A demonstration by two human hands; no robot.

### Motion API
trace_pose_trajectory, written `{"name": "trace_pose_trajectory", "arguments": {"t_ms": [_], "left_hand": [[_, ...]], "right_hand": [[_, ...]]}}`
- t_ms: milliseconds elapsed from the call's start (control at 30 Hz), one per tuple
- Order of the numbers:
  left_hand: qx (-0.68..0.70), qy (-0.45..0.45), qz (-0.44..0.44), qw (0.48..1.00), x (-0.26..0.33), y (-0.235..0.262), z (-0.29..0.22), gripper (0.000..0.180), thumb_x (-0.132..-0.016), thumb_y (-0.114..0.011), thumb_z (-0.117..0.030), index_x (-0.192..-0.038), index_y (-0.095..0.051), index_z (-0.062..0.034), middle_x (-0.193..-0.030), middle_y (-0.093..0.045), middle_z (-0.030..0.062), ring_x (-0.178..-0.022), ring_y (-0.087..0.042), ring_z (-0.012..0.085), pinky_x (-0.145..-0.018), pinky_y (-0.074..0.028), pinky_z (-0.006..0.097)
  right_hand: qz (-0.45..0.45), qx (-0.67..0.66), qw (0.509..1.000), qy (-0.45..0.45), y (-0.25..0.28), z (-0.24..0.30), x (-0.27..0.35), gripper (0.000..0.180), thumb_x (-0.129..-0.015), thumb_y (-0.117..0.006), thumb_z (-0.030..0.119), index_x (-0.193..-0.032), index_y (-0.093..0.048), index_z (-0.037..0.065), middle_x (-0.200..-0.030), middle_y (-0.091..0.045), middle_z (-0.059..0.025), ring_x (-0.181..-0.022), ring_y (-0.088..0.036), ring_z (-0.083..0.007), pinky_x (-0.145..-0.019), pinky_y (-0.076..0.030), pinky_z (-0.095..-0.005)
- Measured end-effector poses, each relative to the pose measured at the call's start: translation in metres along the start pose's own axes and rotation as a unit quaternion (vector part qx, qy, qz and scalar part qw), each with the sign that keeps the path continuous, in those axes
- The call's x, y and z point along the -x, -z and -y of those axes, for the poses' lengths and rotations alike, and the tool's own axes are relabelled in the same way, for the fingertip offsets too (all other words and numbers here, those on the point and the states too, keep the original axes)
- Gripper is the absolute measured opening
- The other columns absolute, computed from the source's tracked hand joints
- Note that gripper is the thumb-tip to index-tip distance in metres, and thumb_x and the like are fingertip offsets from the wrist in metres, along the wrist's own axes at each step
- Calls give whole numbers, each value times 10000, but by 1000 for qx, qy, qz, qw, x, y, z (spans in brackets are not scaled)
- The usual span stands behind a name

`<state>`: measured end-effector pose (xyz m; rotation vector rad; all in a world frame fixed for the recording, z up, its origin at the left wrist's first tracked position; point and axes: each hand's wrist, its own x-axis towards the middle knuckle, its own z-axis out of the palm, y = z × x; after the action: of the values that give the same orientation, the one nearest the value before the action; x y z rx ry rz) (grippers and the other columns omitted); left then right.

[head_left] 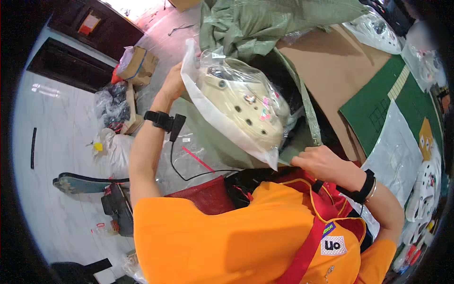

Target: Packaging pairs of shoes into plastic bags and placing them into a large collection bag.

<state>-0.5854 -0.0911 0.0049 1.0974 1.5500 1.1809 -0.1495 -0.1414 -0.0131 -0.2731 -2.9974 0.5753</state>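
Observation:
A cream clog with round holes and small charms (246, 104) sits inside a bag with a clear front and a white back (203, 102). My left hand (175, 84) is closed on the white edge of that bag, its fingertips partly hidden behind it. Below and around the bag lies a large green woven sack (309, 111), its mouth gaping and dark within. The sack's near rim is pinched by my right hand (321, 163), close to the bag's lower corner. Black straps circle both wrists, and a cable (177, 170) runs from the left one.
To the right are brown cardboard (333, 59), a green board (373, 104) and several bagged clogs (425, 189). A cardboard box (139, 66) and plastic-wrapped items (111, 106) stand along the left. More green sack material (269, 19) is heaped at the far side.

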Motion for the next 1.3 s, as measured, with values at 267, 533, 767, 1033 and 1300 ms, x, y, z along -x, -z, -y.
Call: {"name": "trace_pose_trajectory", "arguments": {"t_ms": [267, 533, 767, 1033, 1300], "left_hand": [[-476, -70, -453, 751, 20, 111, 47, 287, -807, -459, -251, -921, -600, -29, -861, -624, 201, -787, -594, 365, -710, -441, 445], [-587, -88, -315, 741, 52, 82, -74, 335, -844, -434, -297, -816, -586, 0, -748, -605, 217, -739, -585, 409, -661, -431, 469], [-548, -81, -209, 806, 57, 43, -123, 356, -841, -479, -325, -778, -566, 14, -672, -582, 200, -654, -580, 344, -613, -424, 402], [-554, -113, -181, 805, 87, 18, -139, 295, -841, -499, -271, -875, -584, 8, -663, -574, 123, -625, -571, 251, -566, -426, 352], [-609, -88, 257, 745, 72, -106, 16, 229, -820, -576, -321, -846, -608, -97, -813, -623, 96, -746, -603, 226, -618, -462, 408]], "right_hand": [[31, -17, 999, 26, -1, 5, -5, 104, -743, -531, 115, -841, -504, 90, -742, -538, -58, -720, -576, -236, -580, -478, -346], [-28, -18, 998, -56, -20, 31, -60, 789, -663, -659, 497, -1249, -419, 25, -1033, -571, -123, -881, -576, -307, -786, -392, -428], [96, -132, 986, 22, -36, 57, -73, 365, -702, -577, 186, -1038, -553, 46, -611, -584, -173, -556, -589, -334, -495, -455, -433], [87, -176, 977, 85, -45, 67, -71, 446, -737, -560, 194, -1147, -483, 38, -564, -556, -156, -535, -584, -330, -462, -437, -426], [45, -103, 990, 88, -27, 58, -71, 563, -746, -517, 117, -1280, -362, 27, -618, -592, -145, -563, -610, -289, -458, -448, -415]]}}
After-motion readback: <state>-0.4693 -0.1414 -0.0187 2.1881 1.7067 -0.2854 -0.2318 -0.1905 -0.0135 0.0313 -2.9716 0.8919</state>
